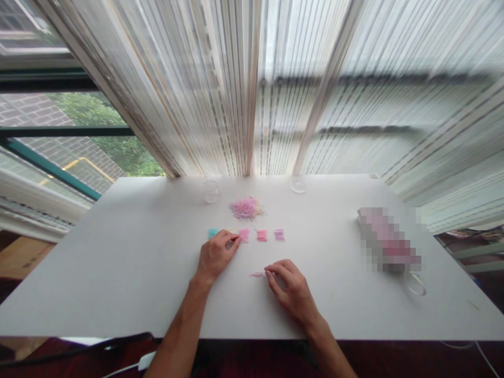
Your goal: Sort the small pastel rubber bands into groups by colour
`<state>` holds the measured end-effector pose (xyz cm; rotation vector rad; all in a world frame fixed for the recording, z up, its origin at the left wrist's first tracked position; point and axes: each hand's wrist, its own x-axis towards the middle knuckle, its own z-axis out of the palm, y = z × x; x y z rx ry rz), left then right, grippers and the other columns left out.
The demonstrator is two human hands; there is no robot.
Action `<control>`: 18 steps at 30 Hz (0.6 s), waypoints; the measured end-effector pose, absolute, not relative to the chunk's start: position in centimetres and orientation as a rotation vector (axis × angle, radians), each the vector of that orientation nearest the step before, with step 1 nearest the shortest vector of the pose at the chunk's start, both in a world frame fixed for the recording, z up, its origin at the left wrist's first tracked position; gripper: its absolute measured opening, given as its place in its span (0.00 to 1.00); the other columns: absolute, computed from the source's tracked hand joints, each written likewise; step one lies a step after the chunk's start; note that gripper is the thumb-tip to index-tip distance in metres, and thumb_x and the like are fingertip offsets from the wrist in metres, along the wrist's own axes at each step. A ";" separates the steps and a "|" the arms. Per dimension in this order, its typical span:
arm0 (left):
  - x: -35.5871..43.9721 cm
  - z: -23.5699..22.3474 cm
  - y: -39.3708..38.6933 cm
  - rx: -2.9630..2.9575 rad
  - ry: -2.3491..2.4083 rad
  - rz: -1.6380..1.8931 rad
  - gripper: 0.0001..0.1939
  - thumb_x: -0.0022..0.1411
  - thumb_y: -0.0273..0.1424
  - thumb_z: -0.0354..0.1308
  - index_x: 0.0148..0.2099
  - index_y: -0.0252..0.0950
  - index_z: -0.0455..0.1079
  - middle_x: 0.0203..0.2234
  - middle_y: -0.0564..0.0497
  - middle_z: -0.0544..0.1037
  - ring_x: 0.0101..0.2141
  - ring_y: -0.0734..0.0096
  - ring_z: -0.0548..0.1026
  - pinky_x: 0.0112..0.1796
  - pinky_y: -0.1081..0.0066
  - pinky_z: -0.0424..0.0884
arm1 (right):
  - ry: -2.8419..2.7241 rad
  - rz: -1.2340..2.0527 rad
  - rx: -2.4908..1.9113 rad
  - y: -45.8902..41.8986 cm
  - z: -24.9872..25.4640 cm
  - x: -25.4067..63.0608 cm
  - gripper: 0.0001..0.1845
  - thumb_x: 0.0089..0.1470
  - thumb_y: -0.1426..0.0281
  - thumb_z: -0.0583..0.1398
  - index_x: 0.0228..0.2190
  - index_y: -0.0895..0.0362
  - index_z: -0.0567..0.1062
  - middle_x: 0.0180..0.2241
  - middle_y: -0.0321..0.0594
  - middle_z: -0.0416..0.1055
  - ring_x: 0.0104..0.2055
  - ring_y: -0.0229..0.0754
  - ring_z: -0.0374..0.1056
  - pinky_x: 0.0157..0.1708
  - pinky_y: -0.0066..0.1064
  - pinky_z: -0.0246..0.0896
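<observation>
My left hand [219, 254] is closed in a pinch at the left edge of a pink bunch of thin strands [244, 235]. Its fingers partly cover a blue bunch [213, 232] and a yellowish one behind them. Coral strands [262, 235] and purple strands [279, 234] lie in the same row to the right. Nearer the front, my right hand [289, 286] has thumb and forefinger together at the right end of a small pale pink bunch [257, 274]. Anything between either hand's fingertips is too small to make out.
A loose multicoloured pile of strands [247, 208] lies behind the row. A clear round container [212, 192] and a clear shallow dish or lid [298, 186] stand near the back edge. At right is a blurred pinkish object [388, 239] with a white loop [416, 284].
</observation>
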<state>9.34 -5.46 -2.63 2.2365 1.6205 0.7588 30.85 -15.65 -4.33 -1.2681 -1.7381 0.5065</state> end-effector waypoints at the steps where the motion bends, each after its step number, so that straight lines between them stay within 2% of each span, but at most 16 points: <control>1: 9.4 -2.7 -5.5 2.243 1.628 0.753 0.07 0.67 0.33 0.60 0.42 0.41 0.79 0.40 0.52 0.82 0.39 0.65 0.80 0.40 0.70 0.74 | -1.740 0.506 -1.270 -15.6 -4.3 30.8 0.06 0.65 0.73 0.59 0.39 0.54 0.77 0.35 0.41 0.73 0.38 0.44 0.71 0.39 0.36 0.70; 14: 9.1 -2.7 -5.7 2.274 1.631 0.831 0.07 0.68 0.34 0.60 0.43 0.40 0.78 0.40 0.51 0.82 0.39 0.66 0.80 0.38 0.71 0.73 | -1.735 0.498 -1.282 -15.6 -4.1 30.8 0.07 0.65 0.72 0.58 0.38 0.54 0.78 0.34 0.41 0.73 0.37 0.44 0.72 0.38 0.35 0.71; 18: 9.0 -2.1 -6.2 2.254 1.645 0.856 0.08 0.69 0.34 0.58 0.42 0.40 0.78 0.38 0.52 0.82 0.33 0.69 0.78 0.34 0.72 0.71 | -1.734 0.492 -1.286 -15.5 -4.0 30.8 0.07 0.64 0.72 0.58 0.37 0.53 0.77 0.34 0.42 0.73 0.37 0.44 0.72 0.38 0.36 0.72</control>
